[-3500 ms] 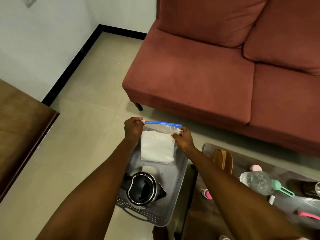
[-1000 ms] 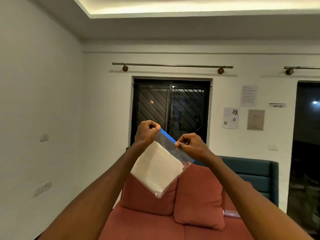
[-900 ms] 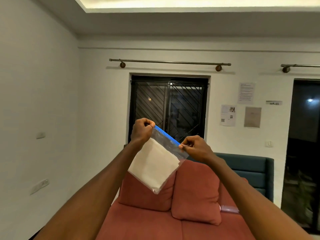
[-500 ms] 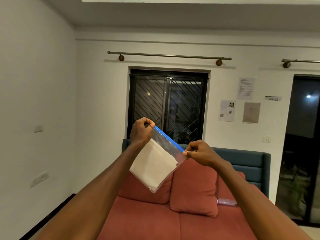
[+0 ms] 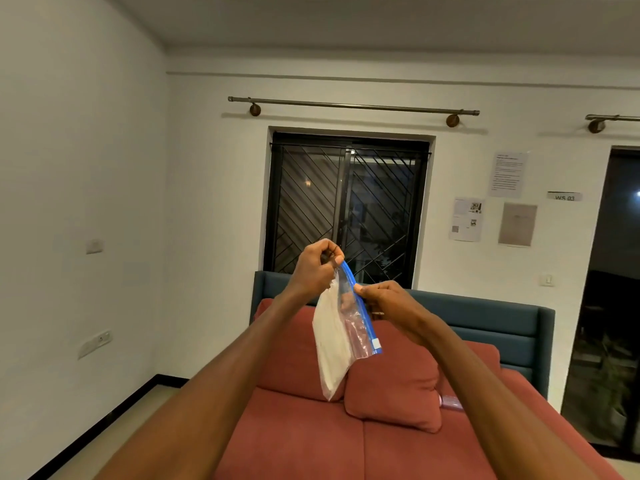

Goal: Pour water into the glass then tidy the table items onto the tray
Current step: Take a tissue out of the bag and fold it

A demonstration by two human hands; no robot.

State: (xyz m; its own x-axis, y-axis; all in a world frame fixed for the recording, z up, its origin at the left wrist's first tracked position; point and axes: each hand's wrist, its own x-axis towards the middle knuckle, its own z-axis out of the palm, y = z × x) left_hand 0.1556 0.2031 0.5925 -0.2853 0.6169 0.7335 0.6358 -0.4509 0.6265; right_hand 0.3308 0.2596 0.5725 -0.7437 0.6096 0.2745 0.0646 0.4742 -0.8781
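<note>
I hold a clear zip bag [image 5: 337, 344] with a blue seal strip up in front of me, well above the sofa. White folded material fills its lower part. My left hand [image 5: 317, 268] pinches the top end of the blue strip. Just below it, my right hand [image 5: 384, 303] pinches the strip too. The bag hangs steeply, its lower end pointing down toward the cushions. The glass, the tray and the table are out of view.
A red sofa [image 5: 311, 438] with a loose cushion [image 5: 394, 389] lies below my arms. A teal sofa back [image 5: 485, 327] stands behind it, under a dark barred window [image 5: 346, 209]. White walls close in at the left and behind.
My hands have come closer together along the blue strip. The bag has swung from a spread, slanted hold to hanging nearly edge-on. Earlier it was held low over the basket with the kettle.
</note>
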